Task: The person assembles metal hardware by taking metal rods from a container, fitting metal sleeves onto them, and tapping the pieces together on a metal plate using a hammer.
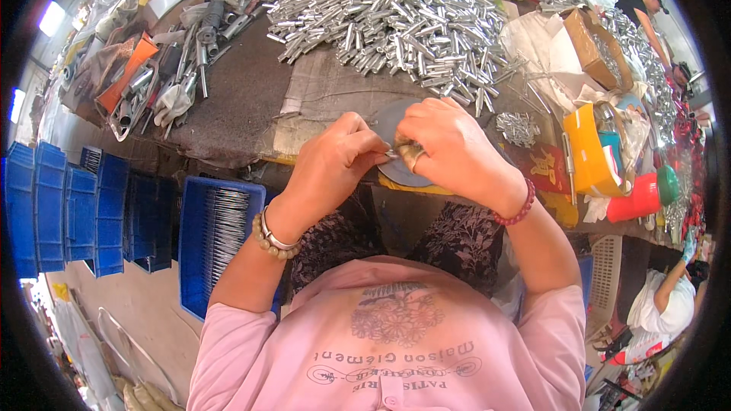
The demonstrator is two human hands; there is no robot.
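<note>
In the head view, the left hand (335,158) and the right hand (445,144) are brought together over the table edge, fingers curled. A small metal part (405,152) is pinched between both hands, just above a grey round disc (396,125). Beyond, a heap of short metal tubes (388,15) is spread on the dark worktable (236,99). Blue crates (213,236) are stacked on the floor to the left; a yellow box (590,152) is set to the right.
</note>
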